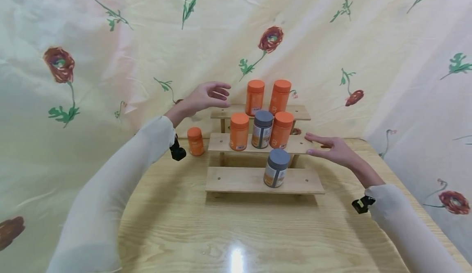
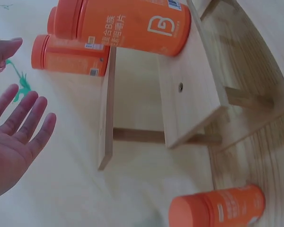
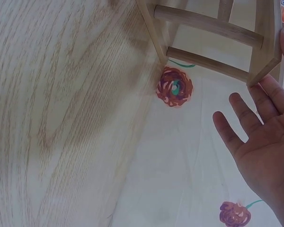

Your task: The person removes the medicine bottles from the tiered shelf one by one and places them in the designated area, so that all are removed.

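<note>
A three-tier wooden shelf [image 1: 236, 186] stands on the table. Its top tier bears two orange bottles, one of them the left orange bottle [image 1: 255, 98]. On the middle tier a grey-lidded jar [image 1: 262, 129] stands between two orange bottles, and another grey-lidded jar [image 1: 276, 168] is on the bottom tier. My left hand [image 1: 208, 95] hovers left of the top tier, fingers spread and holding nothing, as the left wrist view also shows. At the middle tier's right end, my right hand [image 1: 332, 150] has its fingertips at the board edge, thumb and fingers apart.
A smaller orange bottle [image 1: 196, 142] stands on the table just left of the shelf. Flowered cloth [image 1: 155, 39] hangs behind and to the right. The wooden table [image 1: 206, 236] extends in front of the shelf, with a bright reflection near its front.
</note>
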A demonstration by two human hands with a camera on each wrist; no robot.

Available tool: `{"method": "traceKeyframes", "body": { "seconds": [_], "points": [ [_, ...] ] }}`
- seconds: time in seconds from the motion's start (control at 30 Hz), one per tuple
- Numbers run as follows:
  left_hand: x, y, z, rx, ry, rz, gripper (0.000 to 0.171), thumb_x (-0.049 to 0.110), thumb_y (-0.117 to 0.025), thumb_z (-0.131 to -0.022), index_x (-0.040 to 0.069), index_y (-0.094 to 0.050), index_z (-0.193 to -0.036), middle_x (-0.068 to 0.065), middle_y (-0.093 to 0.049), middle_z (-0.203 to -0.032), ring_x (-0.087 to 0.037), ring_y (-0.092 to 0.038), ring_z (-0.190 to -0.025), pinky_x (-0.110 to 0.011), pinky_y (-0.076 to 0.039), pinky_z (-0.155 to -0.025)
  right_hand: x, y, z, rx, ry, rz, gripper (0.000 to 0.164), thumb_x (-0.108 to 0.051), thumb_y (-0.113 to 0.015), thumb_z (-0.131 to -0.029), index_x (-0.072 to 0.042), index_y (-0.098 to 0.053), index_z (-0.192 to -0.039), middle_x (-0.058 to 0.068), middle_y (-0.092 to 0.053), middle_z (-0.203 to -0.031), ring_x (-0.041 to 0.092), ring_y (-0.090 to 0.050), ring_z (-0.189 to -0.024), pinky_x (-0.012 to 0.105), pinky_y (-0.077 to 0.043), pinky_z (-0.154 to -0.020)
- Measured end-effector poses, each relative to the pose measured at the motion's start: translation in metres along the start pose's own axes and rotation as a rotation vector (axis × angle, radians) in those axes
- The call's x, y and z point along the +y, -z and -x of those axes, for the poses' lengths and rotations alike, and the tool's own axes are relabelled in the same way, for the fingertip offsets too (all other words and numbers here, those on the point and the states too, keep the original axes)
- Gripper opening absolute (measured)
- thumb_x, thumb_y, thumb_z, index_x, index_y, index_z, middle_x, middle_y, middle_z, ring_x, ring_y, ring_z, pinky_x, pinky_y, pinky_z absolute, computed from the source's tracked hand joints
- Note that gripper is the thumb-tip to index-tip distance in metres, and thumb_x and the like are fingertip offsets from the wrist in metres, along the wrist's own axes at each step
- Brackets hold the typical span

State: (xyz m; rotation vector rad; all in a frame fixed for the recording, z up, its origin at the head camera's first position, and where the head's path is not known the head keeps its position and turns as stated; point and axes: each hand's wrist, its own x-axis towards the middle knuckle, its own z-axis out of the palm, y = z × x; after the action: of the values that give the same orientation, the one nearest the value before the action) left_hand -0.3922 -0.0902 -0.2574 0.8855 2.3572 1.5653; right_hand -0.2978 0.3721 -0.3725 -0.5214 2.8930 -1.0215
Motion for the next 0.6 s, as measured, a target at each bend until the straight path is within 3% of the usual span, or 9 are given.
{"method": "traceKeyframes", "body": {
  "seconds": [0.3,0.6],
  "points": [
    [-0.004,-0.010,-0.022,-0.019,-0.018,-0.015,0.067,0.019,-0.075,-0.091,0.009,-0.045,-0.151,-0.016,-0.052,-0.149,-0.031,-0.053,-0.135,-0.050,-0.046,-0.113,0.002,-0.002,0.000,0.021,0.026,0.001,0.060,-0.033,-0.072,-0.096,-0.020,-0.051,-0.151,0.006,-0.046,-0.158,0.036,-0.040,-0.148,0.061,-0.043,-0.110],
    [-0.013,-0.012,-0.040,-0.091,-0.018,0.043,0.067,0.013,-0.071,-0.095,0.013,-0.041,-0.155,-0.015,-0.050,-0.152,-0.033,-0.050,-0.140,-0.049,-0.043,-0.117,0.003,-0.004,0.002,0.028,0.036,-0.027,0.059,-0.033,-0.072,-0.096,-0.021,-0.051,-0.151,0.006,-0.046,-0.158,0.036,-0.040,-0.148,0.062,-0.041,-0.111]
  ]
}}
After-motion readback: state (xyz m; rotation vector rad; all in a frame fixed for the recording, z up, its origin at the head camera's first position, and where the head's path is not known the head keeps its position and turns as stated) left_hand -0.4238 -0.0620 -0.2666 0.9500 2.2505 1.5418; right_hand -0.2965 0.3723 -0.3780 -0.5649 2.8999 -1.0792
